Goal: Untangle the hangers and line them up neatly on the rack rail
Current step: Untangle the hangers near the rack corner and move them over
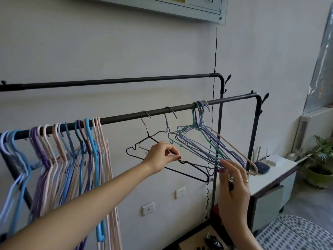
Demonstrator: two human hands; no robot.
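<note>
The front black rack rail (126, 116) carries a dense row of blue, purple and pink hangers (63, 152) at the left. In the middle hang a black wire hanger (162, 166) and a thin lilac one (166, 123), tilted and crossing each other. A tangled bunch of green, blue, purple and pink hangers (207, 141) hangs near the rail's right end. My left hand (162, 156) pinches the black hanger's shoulder wire. Beside the lower ends of the tangled bunch is my right hand (232, 184), fingers spread and touching them, without a clear grasp.
A second, higher rail (117, 81) runs behind, close to the wall. A black cable (215, 51) drops from a wall frame. A white cabinet (270, 175) with router devices stands to the right, then a potted plant (320, 159). Wall sockets (180, 193) sit below.
</note>
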